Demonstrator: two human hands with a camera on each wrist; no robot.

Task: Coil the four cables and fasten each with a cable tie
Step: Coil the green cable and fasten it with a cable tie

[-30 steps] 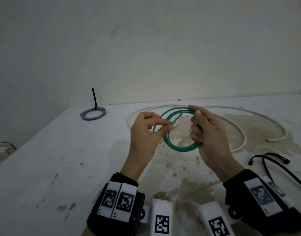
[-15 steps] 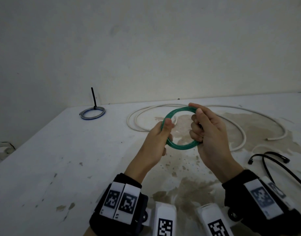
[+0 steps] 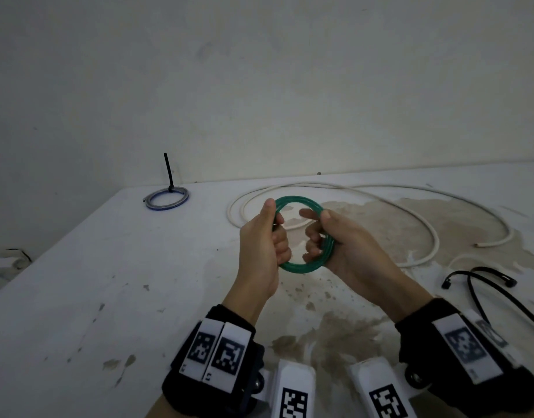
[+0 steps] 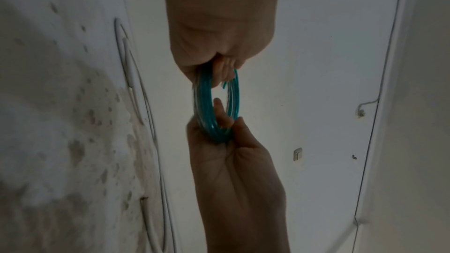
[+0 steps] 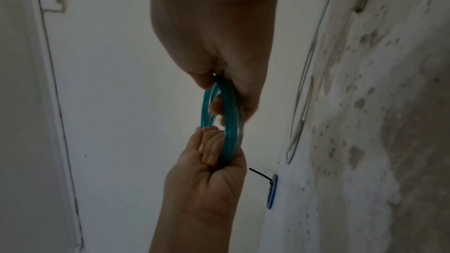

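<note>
A green cable [image 3: 302, 268], wound into a small ring of several turns, hangs in the air above the white table [image 3: 108, 282]. My left hand [image 3: 259, 245] grips the ring's left side with its fingers curled through it. My right hand [image 3: 347, 245] grips the right side the same way. In the left wrist view the green ring [image 4: 209, 103] spans from my left hand [image 4: 219, 36] down to my right hand [image 4: 231, 161]. In the right wrist view the ring [image 5: 231, 122] runs between my right hand [image 5: 219, 36] and my left hand [image 5: 207, 180].
A blue-grey coil [image 3: 167, 199] fastened with an upright black tie lies at the table's far left. A long white cable [image 3: 410, 212] loops loosely across the far side. Thin black strands with small heads [image 3: 483, 279] lie at the right. Brown stains mark the tabletop.
My left hand stopped pinching at the coil's left edge and now grips its left side with curled fingers. The loose green loops are drawn into one tight ring.
</note>
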